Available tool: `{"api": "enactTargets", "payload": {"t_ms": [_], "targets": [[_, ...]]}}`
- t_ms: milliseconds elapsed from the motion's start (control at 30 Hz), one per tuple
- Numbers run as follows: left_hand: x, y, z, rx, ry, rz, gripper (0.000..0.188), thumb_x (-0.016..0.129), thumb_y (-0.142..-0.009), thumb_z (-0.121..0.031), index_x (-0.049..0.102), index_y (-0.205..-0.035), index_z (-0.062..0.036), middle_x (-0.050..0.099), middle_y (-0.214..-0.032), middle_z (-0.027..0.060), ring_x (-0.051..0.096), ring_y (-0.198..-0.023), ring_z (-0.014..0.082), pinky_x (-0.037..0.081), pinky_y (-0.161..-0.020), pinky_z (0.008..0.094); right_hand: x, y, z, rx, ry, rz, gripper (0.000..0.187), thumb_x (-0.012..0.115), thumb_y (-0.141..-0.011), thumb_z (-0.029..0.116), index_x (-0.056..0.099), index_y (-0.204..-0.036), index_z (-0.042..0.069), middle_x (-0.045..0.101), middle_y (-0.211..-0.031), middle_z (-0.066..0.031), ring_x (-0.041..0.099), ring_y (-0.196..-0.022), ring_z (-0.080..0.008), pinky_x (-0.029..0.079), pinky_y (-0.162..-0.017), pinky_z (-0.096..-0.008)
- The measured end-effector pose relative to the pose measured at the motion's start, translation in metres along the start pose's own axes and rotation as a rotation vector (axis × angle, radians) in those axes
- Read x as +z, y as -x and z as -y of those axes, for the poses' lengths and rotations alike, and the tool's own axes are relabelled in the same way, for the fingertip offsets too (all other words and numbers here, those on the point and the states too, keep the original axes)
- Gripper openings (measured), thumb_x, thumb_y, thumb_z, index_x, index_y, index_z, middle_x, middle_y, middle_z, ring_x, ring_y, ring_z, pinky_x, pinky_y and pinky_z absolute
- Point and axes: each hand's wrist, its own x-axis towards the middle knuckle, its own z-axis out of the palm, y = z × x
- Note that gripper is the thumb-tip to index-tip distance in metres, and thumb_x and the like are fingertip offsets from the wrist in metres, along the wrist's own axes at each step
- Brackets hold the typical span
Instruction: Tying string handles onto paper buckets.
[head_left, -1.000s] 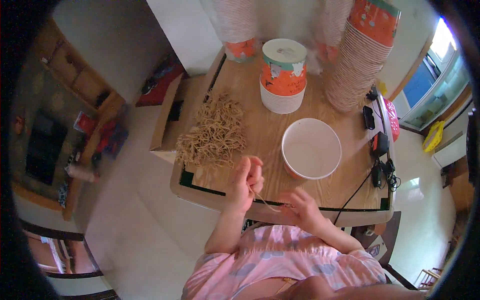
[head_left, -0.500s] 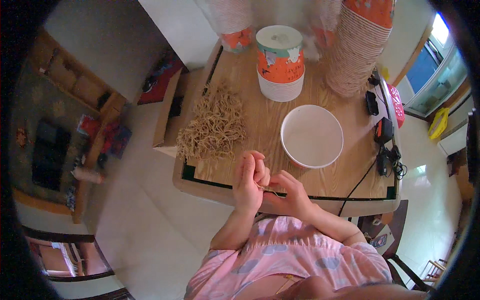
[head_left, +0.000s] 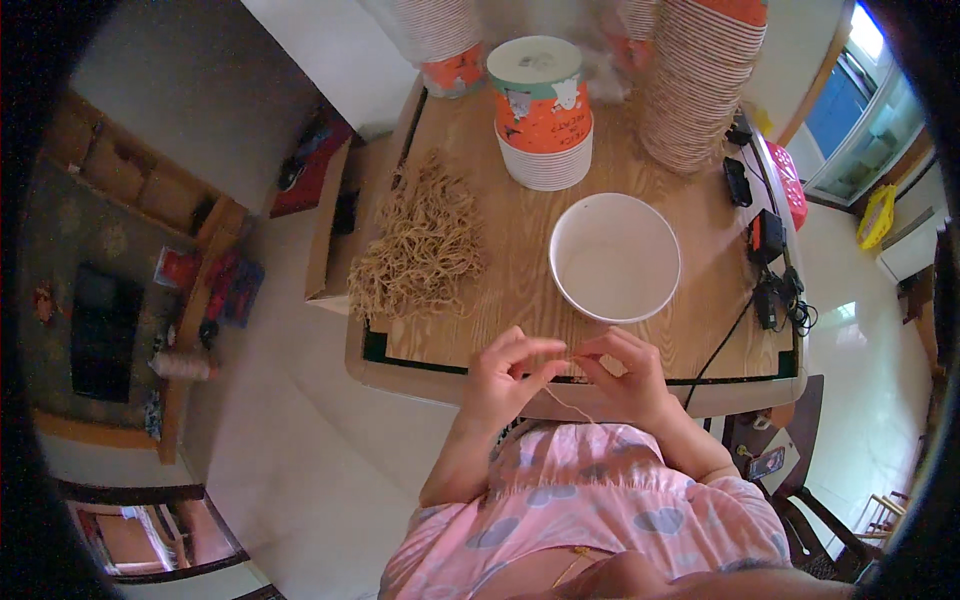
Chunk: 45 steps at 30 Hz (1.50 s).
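Note:
My left hand (head_left: 508,372) and my right hand (head_left: 628,372) meet over the table's front edge, fingertips pinched close together. Between them they hold a thin tan string (head_left: 568,403), whose loose end hangs down in front of my pink clothing. Just beyond my right hand stands a paper bucket (head_left: 615,258), its mouth up and its white inside showing. A tangled heap of tan strings (head_left: 420,240) lies on the table beyond my left hand. Farther back, a short stack of orange and white paper buckets (head_left: 543,115) stands upside down.
A tall stack of paper buckets (head_left: 700,85) rises at the back right, with another wrapped stack (head_left: 440,45) at the back left. Black adapters (head_left: 767,238) and cables lie along the right edge of the wooden table (head_left: 500,300). A cardboard box (head_left: 335,230) adjoins its left side.
My hands have turned so that their fingertips meet, and my right hand has moved up and right. The string's end now hangs below them. The whole view has shifted slightly.

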Motion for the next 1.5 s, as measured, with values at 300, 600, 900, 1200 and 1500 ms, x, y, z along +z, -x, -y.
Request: {"api": "enactTargets", "payload": {"t_ms": [300,600,900,1200,1500], "targets": [[0.011,-0.003,0.007,0.295,-0.1,0.042,0.008,0.062,-0.078,-0.004,0.055,-0.083,-0.0026,0.048,-0.072,0.0034,0.05,-0.064,0.0102,0.042,-0.055,0.0209,-0.002,0.007,-0.005,-0.12,0.092,0.055,0.015,0.066,-0.07,0.002,0.062,-0.084,0.005,0.054,-0.072,-0.0085,0.056,-0.067,-0.024,0.046,-0.057,-0.0325],[0.018,0.003,0.005,0.009,0.004,0.112,0.005,0.062,-0.08,-0.006,0.061,-0.084,-0.004,0.048,-0.065,-0.0035,0.039,-0.055,0.0025,0.032,-0.048,0.0188,-0.012,0.003,-0.005,-0.15,0.11,-0.011,0.014,0.066,-0.071,0.003,0.06,-0.083,0.004,0.054,-0.073,-0.0101,0.054,-0.066,-0.0256,0.046,-0.057,-0.0334],[0.02,0.002,0.009,-0.066,0.095,0.028,0.007,0.066,-0.077,-0.006,0.065,-0.084,-0.0046,0.05,-0.065,-0.0044,0.037,-0.054,0.0022,0.03,-0.047,0.0186,-0.018,-0.005,0.004,-0.185,0.127,-0.003,0.013,0.063,-0.074,0.001,0.058,-0.086,0.001,0.057,-0.082,-0.0097,0.056,-0.071,-0.0231,0.046,-0.062,-0.0305],[0.029,0.0,0.0,-0.055,0.077,0.012,0.013,0.067,-0.075,-0.004,0.066,-0.088,-0.0054,0.046,-0.061,-0.0037,0.038,-0.053,0.003,0.03,-0.047,0.0198,-0.019,-0.007,0.002,-0.236,0.211,0.026,0.008,0.059,-0.076,0.001,0.055,-0.082,0.002,0.05,-0.074,-0.0101,0.051,-0.07,-0.0264,0.041,-0.06,-0.0337],[0.027,-0.005,0.011,0.084,0.075,-0.101,0.007,0.067,-0.075,-0.002,0.064,-0.081,-0.0047,0.044,-0.063,-0.0034,0.037,-0.054,0.0032,0.029,-0.047,0.0188,-0.062,-0.027,0.0,-0.455,0.615,0.147,0.022,0.068,-0.068,0.018,0.055,-0.083,0.009,0.055,-0.085,-0.0056,0.052,-0.088,-0.026,0.036,-0.088,-0.0433]]}}
